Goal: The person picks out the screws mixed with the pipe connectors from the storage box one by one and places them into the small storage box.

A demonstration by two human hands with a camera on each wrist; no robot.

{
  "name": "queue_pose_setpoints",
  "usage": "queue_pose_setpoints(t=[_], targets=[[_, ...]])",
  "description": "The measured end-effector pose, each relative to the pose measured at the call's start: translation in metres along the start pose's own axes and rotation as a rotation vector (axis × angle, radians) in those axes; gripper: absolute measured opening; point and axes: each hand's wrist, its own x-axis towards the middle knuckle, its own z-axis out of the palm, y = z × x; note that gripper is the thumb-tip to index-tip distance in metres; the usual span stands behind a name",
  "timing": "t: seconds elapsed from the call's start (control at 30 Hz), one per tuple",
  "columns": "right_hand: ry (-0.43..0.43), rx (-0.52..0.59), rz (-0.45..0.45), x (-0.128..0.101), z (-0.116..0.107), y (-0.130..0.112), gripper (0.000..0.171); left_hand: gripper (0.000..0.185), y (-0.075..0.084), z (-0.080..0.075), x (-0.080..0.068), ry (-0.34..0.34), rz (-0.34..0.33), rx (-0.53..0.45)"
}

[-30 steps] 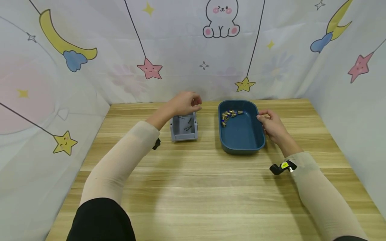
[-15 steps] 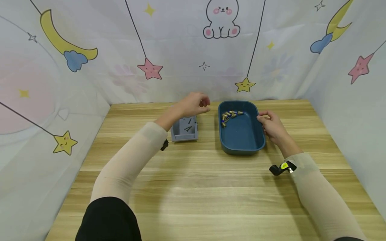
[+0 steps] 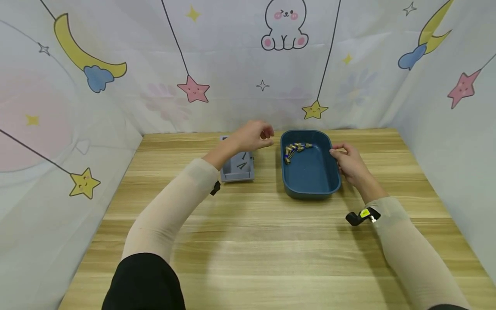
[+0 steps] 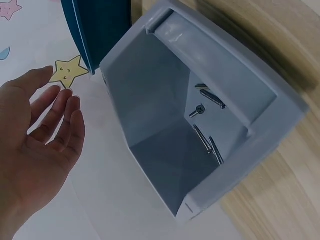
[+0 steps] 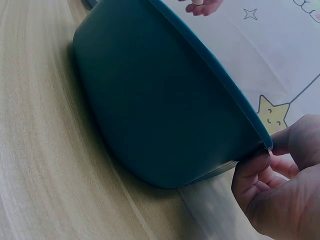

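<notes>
My left hand (image 3: pixel 253 134) has drifted rightward from above the grey bin (image 3: pixel 237 165) toward the blue tray (image 3: pixel 310 189); it now hovers between them, fingers relaxed and empty. My right hand (image 3: pixel 348 161) pinches the tray's right rim, steadying it. Small brass-and-blue fittings (image 3: pixel 295 149) lie in the tray's far left corner; dark screws (image 4: pixel 207 120) rest in the bin. Judged step: reaching for a fitting, which calls for a fine pinch.
</notes>
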Motion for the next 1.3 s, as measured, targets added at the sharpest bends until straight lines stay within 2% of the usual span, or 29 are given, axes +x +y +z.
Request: queue_pose_setpoints(t=[0.3,0.73,1.0,1.3], targets=[[0.019,-0.018,-0.024,0.007,-0.001,0.012,0.03,0.035,0.006,0.007,0.009,-0.007,0.016,0.016],[0.019,-0.015,-0.033,0.006,-0.002,0.012,0.025,0.039,0.013,0.021,0.02,0.032,0.038,0.005],[0.022,-0.008,-0.039,0.005,-0.001,0.011,0.025,0.039,0.017,0.029,0.031,0.018,0.058,0.024],[0.028,-0.027,-0.049,0.003,-0.001,0.009,0.024,0.041,0.022,0.038,0.039,0.034,0.074,0.013]])
